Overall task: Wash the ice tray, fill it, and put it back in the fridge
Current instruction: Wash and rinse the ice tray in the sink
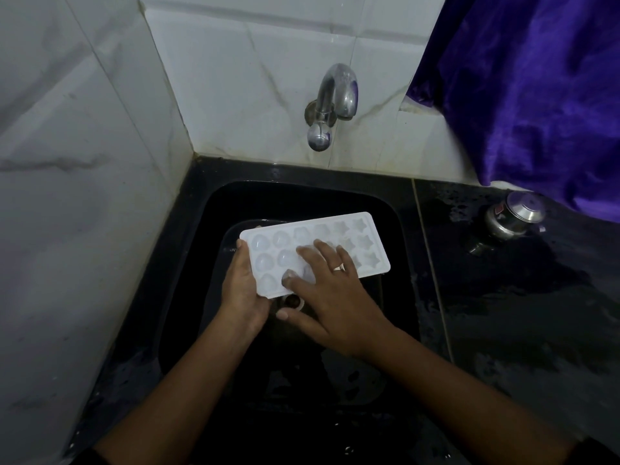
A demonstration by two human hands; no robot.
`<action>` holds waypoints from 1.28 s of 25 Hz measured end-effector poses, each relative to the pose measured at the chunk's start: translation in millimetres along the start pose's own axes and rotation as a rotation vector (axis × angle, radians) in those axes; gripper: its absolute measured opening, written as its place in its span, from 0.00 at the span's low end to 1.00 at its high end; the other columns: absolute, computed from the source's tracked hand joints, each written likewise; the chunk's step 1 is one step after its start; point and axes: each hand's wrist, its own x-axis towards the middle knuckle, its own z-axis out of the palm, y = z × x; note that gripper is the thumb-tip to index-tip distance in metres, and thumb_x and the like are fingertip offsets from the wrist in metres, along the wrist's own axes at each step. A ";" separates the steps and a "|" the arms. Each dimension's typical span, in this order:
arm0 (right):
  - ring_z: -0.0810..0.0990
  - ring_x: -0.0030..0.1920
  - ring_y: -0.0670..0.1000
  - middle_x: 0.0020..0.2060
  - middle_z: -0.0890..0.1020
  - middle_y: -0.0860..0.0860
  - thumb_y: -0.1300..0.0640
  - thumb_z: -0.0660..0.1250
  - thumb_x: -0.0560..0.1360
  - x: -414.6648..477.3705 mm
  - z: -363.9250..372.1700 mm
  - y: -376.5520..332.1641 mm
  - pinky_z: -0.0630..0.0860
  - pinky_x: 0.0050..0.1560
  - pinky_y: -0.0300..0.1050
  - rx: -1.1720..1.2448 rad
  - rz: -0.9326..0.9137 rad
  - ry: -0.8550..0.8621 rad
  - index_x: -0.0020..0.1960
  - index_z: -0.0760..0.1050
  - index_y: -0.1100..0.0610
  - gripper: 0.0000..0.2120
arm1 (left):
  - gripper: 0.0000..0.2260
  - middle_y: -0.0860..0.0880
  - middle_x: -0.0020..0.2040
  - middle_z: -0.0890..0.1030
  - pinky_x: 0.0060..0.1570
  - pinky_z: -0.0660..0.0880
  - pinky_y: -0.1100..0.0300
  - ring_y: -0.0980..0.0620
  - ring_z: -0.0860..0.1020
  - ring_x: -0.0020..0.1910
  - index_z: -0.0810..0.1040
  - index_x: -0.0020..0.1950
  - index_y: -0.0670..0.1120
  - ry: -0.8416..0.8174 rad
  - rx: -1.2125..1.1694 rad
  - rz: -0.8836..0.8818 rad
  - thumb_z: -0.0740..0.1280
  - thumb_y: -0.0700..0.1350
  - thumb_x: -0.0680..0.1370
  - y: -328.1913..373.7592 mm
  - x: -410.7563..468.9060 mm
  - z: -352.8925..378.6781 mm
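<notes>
Left hand (242, 286) clamps the ice tray (362, 243) over a black sink (385, 209); right hand (330, 297) lies spread flat on it.

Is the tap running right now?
Off, it seems: no stream falls from the tap toward the ice tray held over the sink.

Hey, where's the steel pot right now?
In the head view, the steel pot sits on the wet black counter right of the sink, just under the purple cloth.
</notes>
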 end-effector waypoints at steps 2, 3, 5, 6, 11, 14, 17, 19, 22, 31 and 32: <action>0.52 0.82 0.61 0.79 0.64 0.58 0.32 0.53 0.82 4.4 -5.6 5.0 0.47 0.80 0.68 0.028 0.052 0.002 0.62 0.78 0.45 0.24 | 0.29 0.40 0.63 0.85 0.64 0.79 0.38 0.37 0.85 0.61 0.79 0.70 0.45 -0.002 -0.010 0.001 0.56 0.66 0.84 -4.4 2.0 -0.3; 0.53 0.82 0.60 0.79 0.65 0.58 0.32 0.54 0.82 6.3 -5.9 3.6 0.47 0.80 0.67 0.033 0.076 0.006 0.59 0.79 0.46 0.24 | 0.30 0.40 0.64 0.85 0.65 0.78 0.37 0.37 0.85 0.61 0.79 0.71 0.45 -0.010 -0.016 -0.010 0.56 0.66 0.84 -5.9 2.4 1.4; 0.54 0.82 0.60 0.78 0.66 0.58 0.31 0.54 0.82 4.3 -0.1 -2.9 0.49 0.80 0.66 0.016 0.052 -0.003 0.59 0.78 0.50 0.26 | 0.32 0.39 0.64 0.85 0.67 0.77 0.37 0.35 0.84 0.62 0.80 0.71 0.45 -0.026 -0.020 -0.045 0.57 0.68 0.83 -6.3 2.6 2.8; 0.55 0.82 0.60 0.77 0.66 0.58 0.30 0.53 0.81 1.4 3.3 -4.1 0.49 0.80 0.67 0.004 0.016 -0.012 0.61 0.77 0.52 0.28 | 0.32 0.39 0.64 0.85 0.68 0.77 0.37 0.35 0.84 0.62 0.80 0.71 0.44 -0.028 -0.019 -0.061 0.56 0.68 0.83 -5.9 2.4 1.6; 0.56 0.81 0.61 0.77 0.67 0.58 0.31 0.53 0.82 1.5 -1.3 3.2 0.50 0.79 0.69 0.009 0.065 0.007 0.62 0.79 0.47 0.26 | 0.32 0.39 0.65 0.84 0.68 0.76 0.36 0.36 0.84 0.63 0.78 0.72 0.44 -0.026 -0.004 -0.030 0.56 0.67 0.84 -10.5 6.9 -6.5; 0.55 0.81 0.60 0.78 0.66 0.58 0.29 0.52 0.81 -1.2 7.3 -4.1 0.51 0.80 0.67 -0.002 0.018 -0.010 0.65 0.77 0.51 0.30 | 0.32 0.39 0.65 0.84 0.68 0.77 0.36 0.35 0.84 0.62 0.79 0.71 0.44 -0.033 -0.015 -0.047 0.56 0.68 0.83 -6.4 7.7 -3.8; 0.54 0.82 0.60 0.78 0.65 0.57 0.30 0.53 0.82 6.0 -0.5 3.7 0.50 0.79 0.67 -0.002 0.030 -0.027 0.61 0.79 0.46 0.25 | 0.32 0.39 0.65 0.84 0.65 0.78 0.36 0.35 0.84 0.62 0.78 0.72 0.44 -0.019 0.009 -0.039 0.56 0.67 0.84 -9.3 7.8 -6.4; 0.55 0.81 0.61 0.78 0.66 0.57 0.31 0.53 0.82 8.0 -4.9 9.0 0.51 0.78 0.69 -0.011 0.045 -0.024 0.61 0.79 0.44 0.23 | 0.30 0.40 0.65 0.84 0.66 0.77 0.36 0.36 0.84 0.62 0.78 0.72 0.44 -0.016 -0.005 -0.022 0.56 0.66 0.84 -8.7 8.2 -7.9; 0.54 0.82 0.62 0.78 0.64 0.56 0.30 0.52 0.82 -4.4 0.5 9.8 0.49 0.79 0.68 -0.022 0.003 -0.045 0.68 0.75 0.44 0.26 | 0.29 0.40 0.63 0.86 0.67 0.77 0.36 0.37 0.85 0.61 0.80 0.70 0.45 -0.005 -0.008 -0.001 0.56 0.65 0.85 -3.1 7.8 -7.0; 0.54 0.81 0.61 0.78 0.64 0.57 0.31 0.52 0.82 -3.2 2.3 10.4 0.51 0.80 0.66 0.008 0.023 -0.029 0.68 0.74 0.46 0.26 | 0.30 0.40 0.63 0.85 0.65 0.79 0.38 0.37 0.85 0.61 0.80 0.70 0.44 -0.006 -0.009 -0.011 0.55 0.66 0.85 -2.0 13.2 -1.8; 0.55 0.81 0.61 0.78 0.65 0.57 0.31 0.52 0.83 -3.2 2.1 11.4 0.51 0.80 0.66 0.006 0.024 -0.026 0.67 0.75 0.46 0.25 | 0.30 0.40 0.63 0.85 0.64 0.79 0.38 0.37 0.85 0.61 0.80 0.70 0.44 -0.003 -0.002 -0.017 0.55 0.66 0.85 -4.3 12.7 -1.6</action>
